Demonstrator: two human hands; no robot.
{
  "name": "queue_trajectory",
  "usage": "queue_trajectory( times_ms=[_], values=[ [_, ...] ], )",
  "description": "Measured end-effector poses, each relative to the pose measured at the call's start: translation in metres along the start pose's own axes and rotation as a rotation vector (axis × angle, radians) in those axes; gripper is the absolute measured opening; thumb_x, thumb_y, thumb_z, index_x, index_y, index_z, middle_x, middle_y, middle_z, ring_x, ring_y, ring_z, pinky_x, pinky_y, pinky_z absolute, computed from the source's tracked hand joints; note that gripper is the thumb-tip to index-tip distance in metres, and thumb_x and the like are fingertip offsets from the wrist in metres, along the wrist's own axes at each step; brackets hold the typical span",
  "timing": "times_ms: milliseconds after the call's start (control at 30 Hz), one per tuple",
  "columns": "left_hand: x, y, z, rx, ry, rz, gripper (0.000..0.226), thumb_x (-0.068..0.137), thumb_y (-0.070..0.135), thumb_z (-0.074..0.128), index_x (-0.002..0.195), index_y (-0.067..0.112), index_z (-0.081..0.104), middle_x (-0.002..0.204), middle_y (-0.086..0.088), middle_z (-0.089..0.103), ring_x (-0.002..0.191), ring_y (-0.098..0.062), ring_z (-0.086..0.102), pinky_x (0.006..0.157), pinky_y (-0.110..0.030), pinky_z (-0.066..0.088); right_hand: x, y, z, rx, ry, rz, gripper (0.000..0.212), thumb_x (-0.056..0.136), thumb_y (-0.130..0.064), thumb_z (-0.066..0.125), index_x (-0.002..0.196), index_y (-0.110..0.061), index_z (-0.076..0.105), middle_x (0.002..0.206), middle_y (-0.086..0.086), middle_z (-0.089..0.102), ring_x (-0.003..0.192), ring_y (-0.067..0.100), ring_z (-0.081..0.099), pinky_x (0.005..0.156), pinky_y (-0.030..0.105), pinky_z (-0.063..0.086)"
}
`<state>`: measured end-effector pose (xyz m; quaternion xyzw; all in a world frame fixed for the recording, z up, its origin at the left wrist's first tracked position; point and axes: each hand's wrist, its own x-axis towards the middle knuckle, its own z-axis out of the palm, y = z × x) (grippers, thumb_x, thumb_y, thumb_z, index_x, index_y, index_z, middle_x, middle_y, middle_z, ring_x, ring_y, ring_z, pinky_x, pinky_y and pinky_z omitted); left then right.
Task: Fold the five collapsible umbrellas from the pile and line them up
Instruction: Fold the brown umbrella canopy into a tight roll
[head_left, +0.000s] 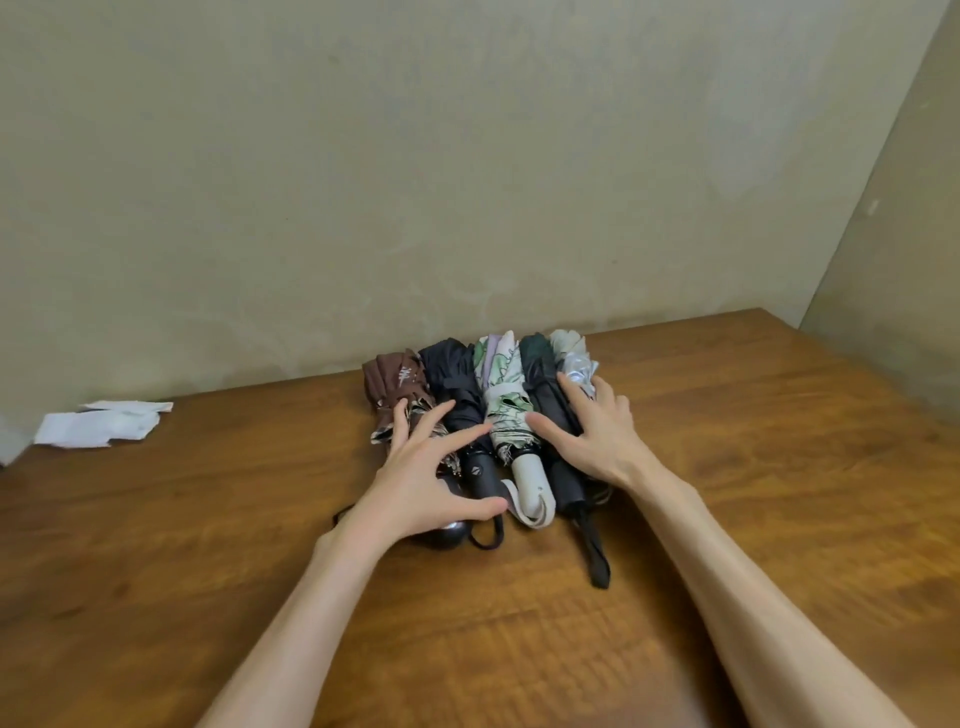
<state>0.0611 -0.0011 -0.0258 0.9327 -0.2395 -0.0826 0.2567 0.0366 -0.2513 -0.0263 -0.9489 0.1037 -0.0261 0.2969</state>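
Fingers (462, 439): spread and fairly straight on both hands, pinching nothing.
Left hand (421, 488): on the brown umbrella (395, 379) and black umbrella (452, 374).
Right hand (597, 431): on the dark green umbrella (540, 374) and silver umbrella (576, 358).
Row: all five, with the floral umbrella (501, 384) in the middle, lie folded and touching side by side on the desk (727, 415).
Remaining: likely only evening the ends.

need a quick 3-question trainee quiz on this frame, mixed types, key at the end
1. True or false: the left hand and the right hand both have their fingers spread over the row of umbrellas.
2. What lies at the far left of the table, near the wall? A) white scraps B) a mug C) scissors
3. Fill in: the leftmost umbrella in the row is ____ in colour.

Key: 1 true. 2 A. 3 brown: the brown umbrella ends the row on the left.
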Motion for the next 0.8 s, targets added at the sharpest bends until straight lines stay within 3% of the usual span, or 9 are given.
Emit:
queue_trajectory(
  times_ms=[133,300,533,667,733,800],
  values=[
    [-0.005,-0.044,-0.028,-0.056,0.022,0.003,0.087,0.071,0.063,0.089,0.146,0.064,0.047,0.173,0.024,0.010,0.159,-0.023,-0.027,0.126,-0.069,0.004,0.013,-0.035,0.027,-0.017,-0.031,-0.053,0.093,0.095,-0.080,0.047,0.170,-0.035,0.016,0.175,0.019,0.007,0.157,0.045,0.011,0.126,0.054,0.014],
    [-0.001,-0.088,-0.053,-0.121,0.016,-0.004,0.087,0.064,0.069,0.090,0.142,0.065,0.051,0.171,0.028,0.012,0.159,-0.019,-0.026,0.125,-0.072,0.000,0.034,-0.066,0.051,-0.059,-0.035,-0.080,0.093,0.096,-0.081,0.043,0.170,-0.033,0.014,0.175,0.022,0.007,0.155,0.048,0.014,0.126,0.053,0.014],
    [0.002,-0.096,-0.052,-0.163,0.068,0.029,0.082,0.068,0.059,0.093,0.141,0.060,0.056,0.171,0.026,0.017,0.160,-0.017,-0.024,0.126,-0.070,0.000,0.048,-0.074,0.056,-0.126,-0.043,-0.072,0.090,0.096,-0.081,0.040,0.170,-0.035,0.015,0.175,0.022,0.006,0.156,0.048,0.016,0.126,0.054,0.015],
    [-0.011,-0.092,-0.048,-0.232,0.171,0.037,0.090,0.060,0.066,0.091,0.143,0.057,0.056,0.172,0.027,0.012,0.160,-0.014,-0.023,0.126,-0.070,0.002,0.046,-0.074,0.045,-0.156,-0.127,-0.050,0.093,0.094,-0.086,0.037,0.170,-0.039,0.008,0.177,0.018,-0.003,0.162,0.042,0.004,0.127,0.059,0.005],
    [-0.024,-0.087,-0.049,-0.264,0.247,0.012,0.099,0.060,0.065,0.090,0.149,0.055,0.050,0.174,0.023,0.009,0.162,-0.014,-0.014,0.127,-0.063,0.008,0.041,-0.076,0.040,-0.177,-0.118,-0.060,0.096,0.093,-0.089,0.034,0.170,-0.037,0.010,0.178,0.013,-0.009,0.164,0.037,-0.006,0.127,0.063,0.000],
    [-0.038,-0.086,-0.050,-0.259,0.366,-0.021,0.094,0.069,0.061,0.089,0.153,0.050,0.047,0.173,0.016,0.016,0.162,-0.014,0.006,0.127,-0.055,0.018,0.031,-0.086,0.037,-0.180,0.016,-0.151,0.088,0.098,-0.082,0.038,0.169,-0.032,0.021,0.179,0.010,-0.002,0.164,0.032,-0.002,0.126,0.063,0.006]
  ],
)
